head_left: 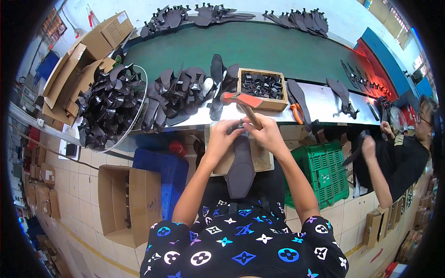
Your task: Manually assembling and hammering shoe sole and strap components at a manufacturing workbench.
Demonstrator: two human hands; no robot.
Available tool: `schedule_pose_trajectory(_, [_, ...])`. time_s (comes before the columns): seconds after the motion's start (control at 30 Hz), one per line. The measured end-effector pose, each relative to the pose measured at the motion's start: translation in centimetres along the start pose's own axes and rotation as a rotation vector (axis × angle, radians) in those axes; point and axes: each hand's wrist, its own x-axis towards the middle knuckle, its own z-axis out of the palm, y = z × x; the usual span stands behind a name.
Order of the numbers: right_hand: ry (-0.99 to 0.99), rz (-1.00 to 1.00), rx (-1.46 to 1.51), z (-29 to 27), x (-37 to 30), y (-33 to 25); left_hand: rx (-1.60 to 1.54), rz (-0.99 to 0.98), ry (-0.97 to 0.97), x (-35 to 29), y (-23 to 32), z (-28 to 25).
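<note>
A dark grey shoe sole (pixel 241 171) points toward me, its wide end nearest my body and its far end at my fingers. My left hand (pixel 220 140) is closed in a pinch on a small dark piece at that far end. In my right hand (pixel 267 135) is a hammer (pixel 249 116) with a wooden handle and an orange-red head, tilted up and to the left. Its thumb and fingertips also meet close to the small piece, which the fingers mostly hide. Under the sole lies a pale wooden board or tray (pixel 265 160).
A wooden box (pixel 273 105) of small black parts and orange-handled pliers (pixel 296 113) lie on the metal bench edge. Left are piled soles (pixel 169 95) and a wire basket (pixel 145 81) of black heels. A green crate (pixel 320 176), cardboard box (pixel 143 199) and co-worker (pixel 401 160) flank me.
</note>
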Motion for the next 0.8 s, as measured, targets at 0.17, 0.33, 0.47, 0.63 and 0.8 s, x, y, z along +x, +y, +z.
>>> schedule_pose_trajectory(0.17, [-0.134, -0.081, -0.137, -1.1, 0.1, -2.3, -0.023, -0.017, -0.004, -0.1, 0.8, -0.6])
schedule_pose_trajectory(0.33, [-0.126, -0.171, -0.153, -1.1, 0.1, -2.5, -0.1, -0.087, -0.032, 0.3, 1.7, -1.1])
schedule_pose_trajectory(0.47, [-0.037, -0.147, -0.117, -0.8, -0.3, -2.1, -0.13, -0.066, -0.049, 0.4, 0.8, -0.9])
schedule_pose_trajectory(0.63, [-0.061, -0.117, -0.096, -0.6, -0.6, -2.1, -0.17, -0.036, -0.052, 0.3, -0.2, -0.6])
schedule_pose_trajectory(0.8, [-0.064, -0.09, -0.135, -0.6, -0.9, -2.9, -0.132, -0.094, -0.06, 0.4, 0.8, -1.1])
